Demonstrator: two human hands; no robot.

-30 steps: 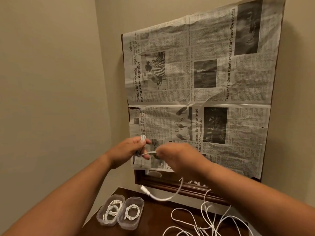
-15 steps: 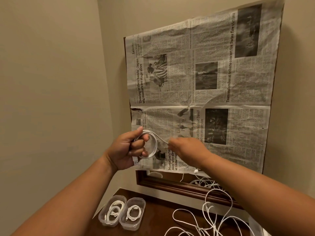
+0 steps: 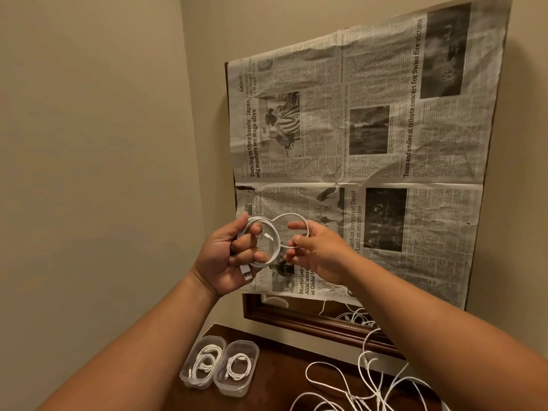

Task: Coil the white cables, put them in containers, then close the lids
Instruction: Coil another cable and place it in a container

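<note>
**Cable coil held up between both hands**

Beige walls (image 3: 89, 143) meet in a corner, and on the far wall a sheet of newspaper (image 3: 370, 143) hangs over a dark wooden frame (image 3: 296, 318), whose lower edge shows beneath the paper. Below it stands a dark wooden table (image 3: 275, 366).

Both hands are raised in front of the newspaper, well above the table. The left hand (image 3: 228, 262) grips a white cable (image 3: 274, 250) wound into a round coil: its fingers are curled through the middle of the coil and its thumb lies over the top. A plug (image 3: 245, 272) at one end of the cable sticks out under the palm. The right hand (image 3: 320, 253), just right of the coil, holds the cable's last loop, with thumb and forefinger curled about the strand and the other fingers loosely bent beneath.

On the near left of the table sit two clear containers side by side, touching. The left container (image 3: 185, 379) and the right container (image 3: 221, 387) each hold a coiled white cable. On the near right, loose cables (image 3: 370, 381) lie in a tangle.
</note>
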